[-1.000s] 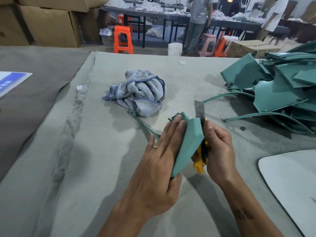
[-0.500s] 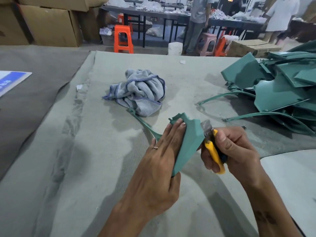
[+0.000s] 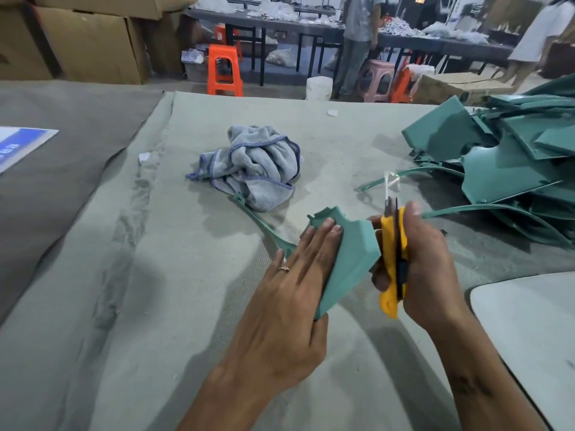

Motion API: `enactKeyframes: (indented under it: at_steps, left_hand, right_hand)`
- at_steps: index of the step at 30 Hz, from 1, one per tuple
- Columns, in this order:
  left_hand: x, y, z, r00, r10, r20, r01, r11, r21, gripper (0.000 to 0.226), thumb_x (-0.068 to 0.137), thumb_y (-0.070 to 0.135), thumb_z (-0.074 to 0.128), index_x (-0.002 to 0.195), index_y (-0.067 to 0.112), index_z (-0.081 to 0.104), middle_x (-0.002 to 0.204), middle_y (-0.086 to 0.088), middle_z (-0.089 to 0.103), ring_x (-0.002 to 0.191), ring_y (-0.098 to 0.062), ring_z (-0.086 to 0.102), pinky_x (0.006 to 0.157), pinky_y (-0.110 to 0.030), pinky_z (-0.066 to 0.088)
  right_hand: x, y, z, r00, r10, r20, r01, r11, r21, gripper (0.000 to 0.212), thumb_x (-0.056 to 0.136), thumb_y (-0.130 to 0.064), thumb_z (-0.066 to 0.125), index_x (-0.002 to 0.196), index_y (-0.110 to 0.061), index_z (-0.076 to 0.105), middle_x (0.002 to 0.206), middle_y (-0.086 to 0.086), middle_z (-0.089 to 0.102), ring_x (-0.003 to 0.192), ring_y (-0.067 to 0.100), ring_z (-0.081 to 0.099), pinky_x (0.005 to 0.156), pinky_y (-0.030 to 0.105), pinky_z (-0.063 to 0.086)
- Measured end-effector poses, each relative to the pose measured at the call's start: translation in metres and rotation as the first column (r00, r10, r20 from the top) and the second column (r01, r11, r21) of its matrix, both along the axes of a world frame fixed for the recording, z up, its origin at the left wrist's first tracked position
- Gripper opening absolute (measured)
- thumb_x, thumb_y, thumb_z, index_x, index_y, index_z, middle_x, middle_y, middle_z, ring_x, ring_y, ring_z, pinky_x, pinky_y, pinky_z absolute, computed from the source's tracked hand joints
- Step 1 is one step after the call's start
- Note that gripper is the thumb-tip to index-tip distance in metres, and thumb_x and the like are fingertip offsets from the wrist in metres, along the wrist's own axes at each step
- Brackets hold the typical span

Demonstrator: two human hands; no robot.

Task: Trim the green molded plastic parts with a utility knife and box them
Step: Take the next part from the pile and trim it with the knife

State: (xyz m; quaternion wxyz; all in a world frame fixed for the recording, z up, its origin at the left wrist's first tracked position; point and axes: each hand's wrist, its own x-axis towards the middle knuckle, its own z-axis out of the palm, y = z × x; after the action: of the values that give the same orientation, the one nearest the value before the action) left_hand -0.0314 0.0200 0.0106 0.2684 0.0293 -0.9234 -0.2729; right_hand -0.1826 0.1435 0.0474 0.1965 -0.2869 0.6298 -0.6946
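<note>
Head view, teal angular molded part (image 3: 348, 259), thin curved tail

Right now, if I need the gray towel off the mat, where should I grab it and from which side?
Pinch the raised bunched folds on top of the gray towel, coming straight down from above. It lies crumpled in a loose heap, so the folds stand up. Avoid the near edge: it touches the thin green strip of the part the left hand holds.

Even, diffuse indoor light, moderately bright; soft shadows cast toward the viewer and left on the tabletop (image 3: 174, 275) beneath both forearms. Motion blur and a pale glint on the knife blade (image 3: 389, 189). Wide-angle bowing of straight edges near the frame borders; background slightly soft.
</note>
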Motion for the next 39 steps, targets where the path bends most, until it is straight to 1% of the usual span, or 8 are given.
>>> enactKeyframes:
  at_steps: [3,7,10,17,22,28,35,39]
  left_hand:
    - [-0.001,0.005,0.001,0.997,0.069,-0.036,-0.074,0.983,-0.167,0.085,0.077,0.012,0.039,0.161,0.013,0.027,0.167,0.0,0.027,0.155,-0.017,0.022,0.118,-0.057,0.033]
    - [-0.001,0.004,0.0,0.986,0.099,-0.137,-0.137,0.942,-0.305,0.069,0.077,0.008,0.042,0.144,0.011,0.057,0.153,-0.006,0.052,0.146,-0.025,0.043,0.111,-0.06,0.039]
    - [-0.001,0.004,0.0,0.96,0.147,-0.24,-0.217,0.929,-0.301,0.064,0.079,0.019,0.056,0.143,0.013,0.059,0.154,-0.005,0.049,0.149,-0.025,0.038,0.113,-0.066,0.031]
    - [-0.002,-0.003,0.003,0.933,0.263,-0.244,-0.147,0.9,0.41,0.1,0.091,0.046,0.064,0.164,0.016,0.003,0.172,0.003,0.009,0.157,-0.013,0.01,0.126,-0.04,0.022]
    - [-0.008,0.008,0.008,0.938,0.017,-0.347,0.247,0.667,0.703,0.061,0.093,0.049,0.067,0.143,0.02,0.05,0.127,0.004,0.069,0.114,-0.016,0.068,0.092,-0.028,0.053]
    - [-0.007,-0.008,0.008,0.788,0.489,-0.374,-0.117,0.716,0.688,0.012,0.1,0.019,0.059,0.091,0.027,0.063,0.073,0.016,0.06,0.065,0.001,0.054,0.062,-0.011,0.043]
    - [-0.004,-0.026,0.005,0.791,0.523,-0.316,-0.412,0.839,0.355,0.066,0.081,-0.019,0.065,0.125,0.031,0.071,0.145,0.008,0.058,0.146,-0.026,0.036,0.121,-0.023,0.025]
    - [-0.003,-0.024,0.007,0.809,0.495,-0.317,-0.447,0.868,0.215,0.07,0.079,-0.018,0.065,0.118,0.04,0.072,0.163,-0.001,0.035,0.153,-0.038,0.013,0.122,-0.019,0.009]
  right_hand:
    - [-0.001,0.004,0.003,0.967,0.226,0.118,-0.231,0.972,0.036,0.086,0.07,-0.086,0.071,0.079,-0.001,0.067,0.058,0.022,0.049,0.036,0.022,0.042,0.04,0.026,0.035]
    - [-0.007,0.005,0.006,0.94,0.204,0.273,-0.247,0.96,0.135,0.027,0.061,-0.018,0.084,0.08,-0.004,0.07,0.057,0.014,0.052,0.035,0.018,0.043,0.034,0.018,0.032]
    - [-0.018,0.015,0.01,0.924,0.067,0.376,-0.142,0.974,0.177,0.035,0.053,-0.003,0.071,0.087,0.002,0.064,0.058,0.014,0.054,0.033,0.016,0.043,0.029,0.016,0.029]
    - [-0.017,0.014,0.004,0.817,0.172,0.55,-0.081,0.979,-0.186,0.015,0.077,-0.007,0.057,0.076,-0.01,0.072,0.06,0.002,0.052,0.028,0.004,0.032,0.029,0.013,0.026]
    - [0.011,-0.019,-0.011,0.815,0.297,0.498,-0.265,0.955,-0.137,0.027,0.075,-0.004,0.077,0.074,-0.014,0.052,0.051,-0.001,0.038,0.035,0.006,0.032,0.034,0.017,0.029]
    - [0.031,-0.035,-0.018,0.916,0.235,0.326,-0.286,0.951,0.117,0.038,0.086,-0.038,0.083,0.097,-0.003,0.071,0.095,0.014,0.077,0.04,0.013,0.042,0.04,0.021,0.037]
    - [0.022,-0.025,-0.005,0.876,0.301,0.378,-0.249,0.951,-0.181,0.075,0.064,-0.077,0.083,0.099,-0.011,0.078,0.102,0.027,0.074,0.034,0.01,0.035,0.036,0.017,0.03]
    - [0.023,-0.02,0.003,0.93,0.24,0.277,-0.231,0.971,-0.063,0.068,0.07,-0.048,0.092,0.093,0.01,0.066,0.077,0.031,0.062,0.033,0.012,0.034,0.038,0.018,0.03]
